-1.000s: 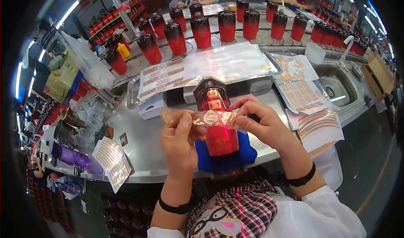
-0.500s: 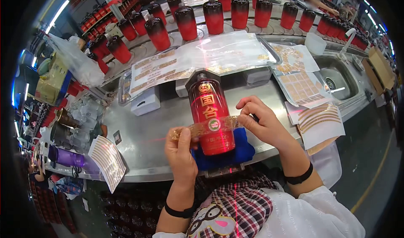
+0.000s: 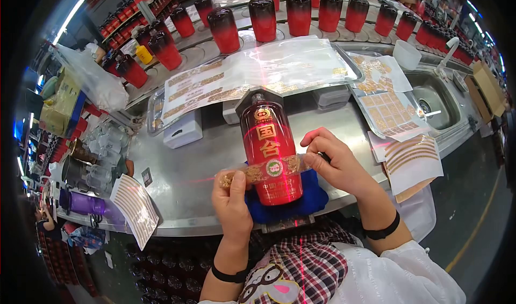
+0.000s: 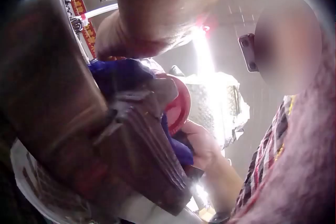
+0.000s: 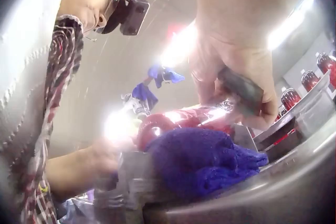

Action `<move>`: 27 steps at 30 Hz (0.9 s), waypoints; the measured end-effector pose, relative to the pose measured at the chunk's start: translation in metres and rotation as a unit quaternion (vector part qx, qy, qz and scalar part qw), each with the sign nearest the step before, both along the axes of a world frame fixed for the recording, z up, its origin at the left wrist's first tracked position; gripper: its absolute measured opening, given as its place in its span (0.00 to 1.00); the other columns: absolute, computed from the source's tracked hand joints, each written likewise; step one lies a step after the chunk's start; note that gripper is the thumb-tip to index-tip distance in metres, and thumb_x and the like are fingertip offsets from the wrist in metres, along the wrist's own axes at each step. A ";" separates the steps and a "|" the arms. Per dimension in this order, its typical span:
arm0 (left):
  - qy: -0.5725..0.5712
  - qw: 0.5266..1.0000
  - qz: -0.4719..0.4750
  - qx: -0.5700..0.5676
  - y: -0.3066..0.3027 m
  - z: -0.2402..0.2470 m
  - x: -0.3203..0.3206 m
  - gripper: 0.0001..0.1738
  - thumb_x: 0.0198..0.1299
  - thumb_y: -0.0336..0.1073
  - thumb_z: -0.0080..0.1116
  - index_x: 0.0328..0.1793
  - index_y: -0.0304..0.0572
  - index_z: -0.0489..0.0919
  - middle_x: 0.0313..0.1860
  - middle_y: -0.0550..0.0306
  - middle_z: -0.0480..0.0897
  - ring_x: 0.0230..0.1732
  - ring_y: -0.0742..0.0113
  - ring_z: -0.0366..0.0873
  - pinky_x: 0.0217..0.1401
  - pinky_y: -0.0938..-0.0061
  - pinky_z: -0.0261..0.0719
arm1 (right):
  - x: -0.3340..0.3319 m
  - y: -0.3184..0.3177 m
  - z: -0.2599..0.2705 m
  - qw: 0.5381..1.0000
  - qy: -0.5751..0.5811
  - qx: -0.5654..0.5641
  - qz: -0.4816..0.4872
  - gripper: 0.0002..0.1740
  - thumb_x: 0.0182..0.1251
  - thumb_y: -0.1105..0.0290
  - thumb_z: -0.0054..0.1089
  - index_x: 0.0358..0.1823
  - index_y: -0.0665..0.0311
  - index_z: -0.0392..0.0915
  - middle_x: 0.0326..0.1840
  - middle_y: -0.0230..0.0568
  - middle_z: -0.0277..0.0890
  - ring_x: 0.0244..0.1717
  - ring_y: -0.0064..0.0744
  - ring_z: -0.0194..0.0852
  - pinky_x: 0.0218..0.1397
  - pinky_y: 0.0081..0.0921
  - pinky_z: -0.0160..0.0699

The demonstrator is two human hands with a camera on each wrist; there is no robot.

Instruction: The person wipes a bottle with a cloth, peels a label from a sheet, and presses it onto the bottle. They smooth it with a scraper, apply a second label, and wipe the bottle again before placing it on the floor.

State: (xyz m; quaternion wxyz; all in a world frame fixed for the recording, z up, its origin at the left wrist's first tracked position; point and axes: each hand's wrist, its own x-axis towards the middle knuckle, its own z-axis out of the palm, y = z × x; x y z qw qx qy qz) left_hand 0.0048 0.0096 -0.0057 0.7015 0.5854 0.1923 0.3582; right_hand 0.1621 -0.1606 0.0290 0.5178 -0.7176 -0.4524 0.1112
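A red bottle [image 3: 269, 132] with gold characters lies tilted on a blue cloth [image 3: 316, 197], its neck in a dark angular rest [image 3: 245, 104]. Across its lower front runs a clear strip with gold pattern [image 3: 255, 173] and a round green-white emblem [image 3: 274, 168]. My left hand [image 3: 234, 210] pinches the strip's left end, thumb on top. At the right end my right hand [image 3: 339, 167] pinches it between thumb and fingers. The right wrist view shows a small dark flat object [image 5: 241, 92] tucked in the right hand's curled fingers.
Behind the bottle, a tray carries white decal sheets [image 3: 279, 65]. A row of red-black bottles [image 3: 298, 16] stands on the conveyor beyond. Striped strip sheets lie left [image 3: 134, 210] and right [image 3: 411, 161]. A steel sink [image 3: 435, 99] is at right.
The strip, held between both hands, has come down from in front of the bottle to its lower front. The head view has shifted, and the conveyor bottles appear moved leftward.
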 end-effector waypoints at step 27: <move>0.062 0.993 0.002 0.101 -0.003 0.000 0.005 0.07 0.74 0.33 0.52 0.42 0.37 0.75 0.32 0.65 0.76 0.34 0.82 0.69 0.40 0.82 0.70 | -0.002 0.005 -0.014 0.999 0.036 0.009 -0.032 0.08 0.69 0.69 0.62 0.41 0.66 0.76 0.50 0.46 0.73 0.51 0.44 0.73 0.53 0.32 0.74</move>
